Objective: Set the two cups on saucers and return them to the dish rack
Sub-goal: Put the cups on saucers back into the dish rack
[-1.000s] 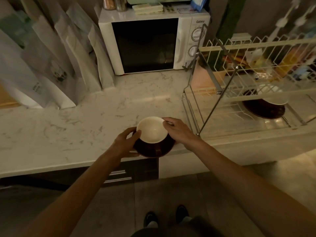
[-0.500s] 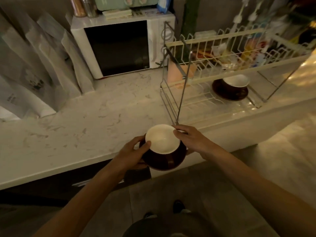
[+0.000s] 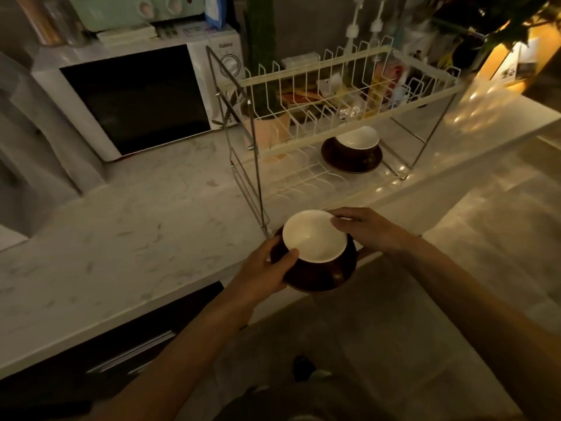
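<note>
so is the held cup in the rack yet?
Out. The held cup sits on its saucer between the left hand and right hand, in front of the dish rack.

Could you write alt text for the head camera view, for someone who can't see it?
Two hands, left hand and right hand, hold a cup on its saucer by the counter edge, before a dish rack already holding another cup.

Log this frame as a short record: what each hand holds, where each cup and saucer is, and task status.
left hand: grips held saucer at its left edge
right hand: fingers on rim of held cup
held cup: sits on held saucer, above counter edge
racked cup: on racked saucer, lower tier of dish rack
status: one set racked, one in hand
</note>
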A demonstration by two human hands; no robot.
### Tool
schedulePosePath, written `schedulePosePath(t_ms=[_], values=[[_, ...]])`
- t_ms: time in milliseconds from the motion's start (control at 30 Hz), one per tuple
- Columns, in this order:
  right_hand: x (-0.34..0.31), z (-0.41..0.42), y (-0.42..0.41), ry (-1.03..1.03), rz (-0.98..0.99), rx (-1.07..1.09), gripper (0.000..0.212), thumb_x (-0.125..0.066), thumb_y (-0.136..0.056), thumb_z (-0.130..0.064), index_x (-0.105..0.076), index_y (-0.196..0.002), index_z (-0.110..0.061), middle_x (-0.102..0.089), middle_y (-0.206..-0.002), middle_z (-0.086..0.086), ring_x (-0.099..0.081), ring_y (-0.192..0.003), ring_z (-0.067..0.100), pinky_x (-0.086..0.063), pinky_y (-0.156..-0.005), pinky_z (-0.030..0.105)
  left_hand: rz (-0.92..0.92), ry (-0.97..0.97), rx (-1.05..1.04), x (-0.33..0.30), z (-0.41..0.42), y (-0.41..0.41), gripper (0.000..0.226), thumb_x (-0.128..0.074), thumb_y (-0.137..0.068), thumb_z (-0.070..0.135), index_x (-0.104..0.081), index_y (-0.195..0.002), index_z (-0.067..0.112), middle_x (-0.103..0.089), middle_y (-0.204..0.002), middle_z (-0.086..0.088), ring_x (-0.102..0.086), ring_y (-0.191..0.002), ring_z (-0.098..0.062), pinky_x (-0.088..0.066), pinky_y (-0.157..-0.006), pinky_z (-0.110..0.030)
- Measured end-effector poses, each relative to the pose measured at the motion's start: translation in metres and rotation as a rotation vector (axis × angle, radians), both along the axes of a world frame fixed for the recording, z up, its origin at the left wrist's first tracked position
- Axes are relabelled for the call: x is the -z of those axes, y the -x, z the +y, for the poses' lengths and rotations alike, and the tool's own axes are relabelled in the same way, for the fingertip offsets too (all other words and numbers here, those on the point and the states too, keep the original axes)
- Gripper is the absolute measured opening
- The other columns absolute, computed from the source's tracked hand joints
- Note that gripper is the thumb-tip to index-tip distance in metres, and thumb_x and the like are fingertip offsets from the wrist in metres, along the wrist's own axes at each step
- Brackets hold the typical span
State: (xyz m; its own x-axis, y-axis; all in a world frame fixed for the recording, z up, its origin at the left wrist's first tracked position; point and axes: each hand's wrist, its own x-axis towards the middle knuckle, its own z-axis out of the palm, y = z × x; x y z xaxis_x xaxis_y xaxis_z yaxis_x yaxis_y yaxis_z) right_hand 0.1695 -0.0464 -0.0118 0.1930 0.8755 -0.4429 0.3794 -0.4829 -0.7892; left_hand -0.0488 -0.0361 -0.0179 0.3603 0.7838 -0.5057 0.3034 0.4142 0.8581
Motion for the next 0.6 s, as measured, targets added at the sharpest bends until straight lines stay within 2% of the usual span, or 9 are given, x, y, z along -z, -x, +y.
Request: schedulePosePath(t_ms=[67,167,233,333,433,500,600], values=[[-0.003,0.005,-0.012,0.001,0.005,0.025,0.034,-0.049,-0.1,-0.035,-0.057,-0.133,-0.032,-0.054,-0.128,-0.001,-0.053,-0.112,0.024,-0.057,-0.076,0.042,-0.025,-0.02,-0.009,-0.002,0.002,-0.013,0.051,-0.06,-0.089,0.037,-0.043,-0.137,0.036,-0.055,-0.127,0.0,-0.057,-0.118,-0.019,-0.053,-0.082,-0.023],[-0.008,0.016,-0.027,-0.012,0.001,0.042,0.032,-0.049,-0.1,-0.034,-0.058,-0.131,-0.032,-0.055,-0.126,0.0,-0.053,-0.112,0.024,-0.055,-0.08,0.044,-0.038,-0.037,-0.052,-0.003,0.009,-0.034,0.054,-0.062,-0.088,0.038,-0.041,-0.139,0.037,-0.052,-0.138,-0.003,-0.053,-0.124,-0.021,-0.048,-0.102,-0.04],[-0.012,0.026,-0.034,-0.035,0.004,0.056,0.029,-0.048,-0.1,-0.032,-0.058,-0.128,-0.033,-0.054,-0.123,0.0,-0.051,-0.111,0.023,-0.054,-0.082,0.046,-0.035,-0.049,-0.098,-0.006,0.016,-0.048,0.055,-0.061,-0.089,0.036,-0.041,-0.14,0.036,-0.048,-0.142,-0.001,-0.05,-0.127,-0.021,-0.045,-0.106,-0.045],[-0.015,0.043,-0.043,-0.083,0.037,0.076,0.025,-0.048,-0.101,-0.029,-0.058,-0.123,-0.035,-0.054,-0.12,0.0,-0.051,-0.11,0.023,-0.053,-0.089,0.05,-0.043,-0.077,-0.156,-0.011,0.031,-0.067,0.054,-0.06,-0.09,0.033,-0.04,-0.141,0.033,-0.046,-0.143,-0.001,-0.048,-0.127,-0.02,-0.044,-0.107,-0.044],[-0.015,0.063,-0.049,-0.129,0.048,0.082,0.031,-0.048,-0.101,-0.029,-0.058,-0.13,-0.027,-0.053,-0.123,0.0,-0.051,-0.114,0.023,-0.051,-0.095,0.051,-0.049,-0.119,-0.212,-0.015,0.046,-0.081,0.053,-0.058,-0.092,0.03,-0.04,-0.142,0.029,-0.046,-0.143,-0.001,-0.047,-0.127,-0.019,-0.043,-0.107,-0.04],[-0.013,0.078,-0.051,-0.164,0.048,0.092,0.036,-0.049,-0.101,-0.026,-0.056,-0.136,-0.02,-0.053,-0.122,0.0,-0.051,-0.115,0.021,-0.048,-0.101,0.048,-0.052,-0.137,-0.257,-0.016,0.056,-0.09,0.051,-0.057,-0.093,0.026,-0.04,-0.141,0.026,-0.047,-0.142,-0.001,-0.046,-0.126,-0.018,-0.043,-0.103,-0.032],[-0.007,0.1,-0.052,-0.192,0.063,0.119,0.036,-0.051,-0.1,-0.025,-0.056,-0.135,-0.017,-0.053,-0.117,-0.001,-0.05,-0.109,0.017,-0.048,-0.097,0.041,-0.041,-0.133,-0.331,-0.015,0.074,-0.101,0.051,-0.058,-0.092,0.02,-0.041,-0.141,0.023,-0.048,-0.141,-0.003,-0.047,-0.127,-0.02,-0.043,-0.099,-0.031]])
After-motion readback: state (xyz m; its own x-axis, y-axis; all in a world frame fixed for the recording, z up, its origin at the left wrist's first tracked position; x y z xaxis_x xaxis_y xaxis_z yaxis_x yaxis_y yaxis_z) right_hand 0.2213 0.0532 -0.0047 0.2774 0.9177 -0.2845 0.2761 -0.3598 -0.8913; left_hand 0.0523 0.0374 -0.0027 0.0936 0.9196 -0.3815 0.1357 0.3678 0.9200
